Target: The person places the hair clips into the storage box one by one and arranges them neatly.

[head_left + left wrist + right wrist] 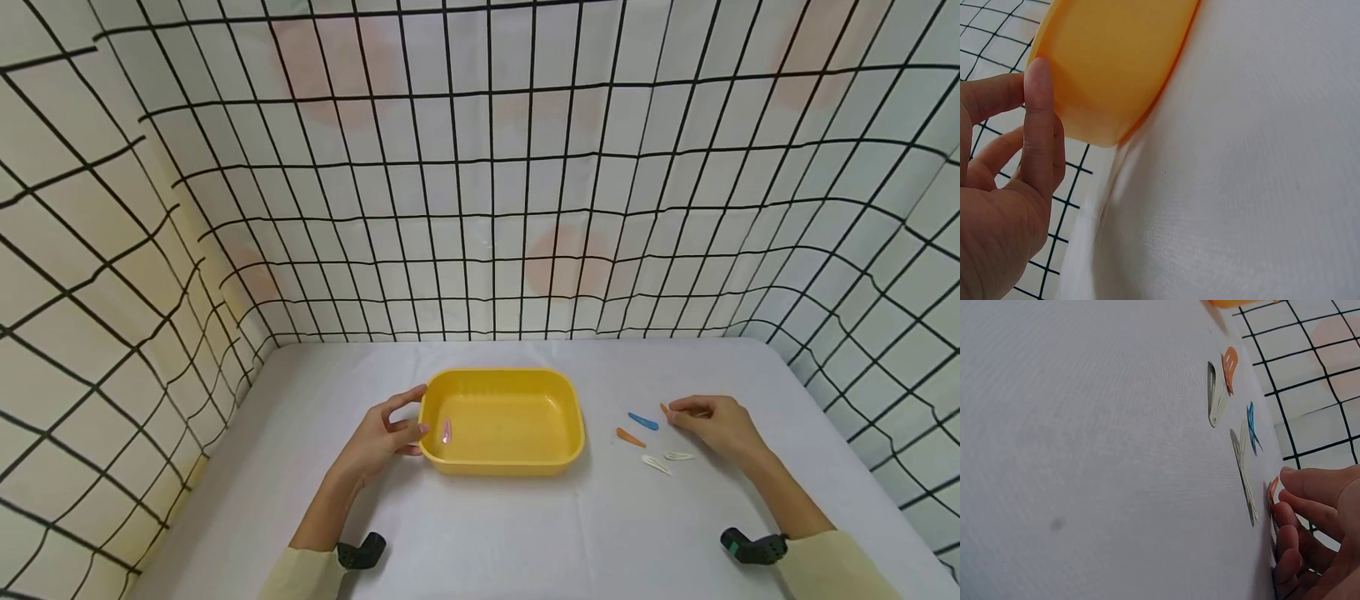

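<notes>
My left hand (382, 433) grips the left rim of a yellow plastic tray (498, 468); the left wrist view shows its fingers at the wall of the tray (1104, 69). Inside, near the left end, lies a pink hair clip (447, 431). On the right, my right hand (716, 425) pinches an orange hair clip (664, 408) by the tabletop, its far end hidden by the fingers. Beside that hand lie a blue hair clip (643, 422), another orange hair clip (630, 437) and two white hair clips, one (678, 456) closer to the hand, the other (656, 465) in front.
A white cloth covers the table (510, 533). White walls with a black grid (491, 217) enclose its back and both sides. Each wrist carries a small black camera, one on the left (362, 552) and one on the right (753, 547).
</notes>
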{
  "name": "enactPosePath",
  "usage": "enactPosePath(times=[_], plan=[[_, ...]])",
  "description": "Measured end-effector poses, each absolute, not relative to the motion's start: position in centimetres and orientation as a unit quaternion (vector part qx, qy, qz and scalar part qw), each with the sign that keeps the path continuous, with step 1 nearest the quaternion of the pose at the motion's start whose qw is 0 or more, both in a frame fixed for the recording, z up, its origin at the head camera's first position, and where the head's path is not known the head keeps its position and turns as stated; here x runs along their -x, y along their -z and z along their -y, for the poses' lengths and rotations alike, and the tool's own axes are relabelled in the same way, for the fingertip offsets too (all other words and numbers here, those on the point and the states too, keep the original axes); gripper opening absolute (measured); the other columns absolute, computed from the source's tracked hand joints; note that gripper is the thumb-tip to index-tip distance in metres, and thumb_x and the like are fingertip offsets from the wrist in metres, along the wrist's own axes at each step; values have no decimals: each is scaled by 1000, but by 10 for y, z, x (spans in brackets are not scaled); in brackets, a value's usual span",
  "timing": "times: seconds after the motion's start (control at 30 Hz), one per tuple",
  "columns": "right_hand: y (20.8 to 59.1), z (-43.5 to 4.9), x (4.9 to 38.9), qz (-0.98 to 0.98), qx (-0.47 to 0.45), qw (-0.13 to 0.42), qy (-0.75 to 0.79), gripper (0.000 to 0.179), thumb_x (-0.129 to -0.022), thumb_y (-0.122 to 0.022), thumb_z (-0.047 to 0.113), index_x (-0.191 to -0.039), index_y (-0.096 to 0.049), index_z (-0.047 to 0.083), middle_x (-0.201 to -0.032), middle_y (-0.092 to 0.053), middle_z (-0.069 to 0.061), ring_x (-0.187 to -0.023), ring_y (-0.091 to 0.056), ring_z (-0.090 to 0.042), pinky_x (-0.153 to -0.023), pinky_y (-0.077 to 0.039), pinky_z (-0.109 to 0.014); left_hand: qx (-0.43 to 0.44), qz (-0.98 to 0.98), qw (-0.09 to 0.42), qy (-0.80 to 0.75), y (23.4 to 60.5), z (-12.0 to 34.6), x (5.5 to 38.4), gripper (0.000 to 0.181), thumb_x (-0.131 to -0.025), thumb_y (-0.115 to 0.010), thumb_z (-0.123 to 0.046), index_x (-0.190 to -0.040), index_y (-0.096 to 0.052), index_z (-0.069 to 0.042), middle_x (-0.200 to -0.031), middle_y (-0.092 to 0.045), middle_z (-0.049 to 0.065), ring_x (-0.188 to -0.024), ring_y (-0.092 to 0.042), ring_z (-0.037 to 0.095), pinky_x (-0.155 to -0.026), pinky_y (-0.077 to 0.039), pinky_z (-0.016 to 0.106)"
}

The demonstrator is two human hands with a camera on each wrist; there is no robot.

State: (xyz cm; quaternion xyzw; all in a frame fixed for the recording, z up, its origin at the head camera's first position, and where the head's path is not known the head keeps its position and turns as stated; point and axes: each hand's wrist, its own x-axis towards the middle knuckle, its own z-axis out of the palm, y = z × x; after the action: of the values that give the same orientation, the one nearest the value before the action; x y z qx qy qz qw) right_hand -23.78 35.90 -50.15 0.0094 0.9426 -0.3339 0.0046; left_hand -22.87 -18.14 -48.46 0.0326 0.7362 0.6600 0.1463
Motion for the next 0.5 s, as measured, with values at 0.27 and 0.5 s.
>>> enactPosePath(times=[0.27,0.5], plan=[[506,-359,241,-949,-3,-2,316,40,-92,-77,40,-112,-78,5,-99,-76,-7,-89,-62,-16,-73,-47,-29,-32,-733,149,-663,485,182,230,70,-92,-73,-2,-155,-48,-19,-160,-40,11,-85,-72,23,-72,-64,29],[508,-359,242,-951,7,-16,310,33,-90,-79,32,-108,-79,4,-91,-74,-4,-82,-60,-16,-66,-46,-27,-32,-733,150,-663,486,181,231,70,-93,-72,-2,-155,-47,-19,-159,-41,12,-86,-72,24,-72,-65,30]])
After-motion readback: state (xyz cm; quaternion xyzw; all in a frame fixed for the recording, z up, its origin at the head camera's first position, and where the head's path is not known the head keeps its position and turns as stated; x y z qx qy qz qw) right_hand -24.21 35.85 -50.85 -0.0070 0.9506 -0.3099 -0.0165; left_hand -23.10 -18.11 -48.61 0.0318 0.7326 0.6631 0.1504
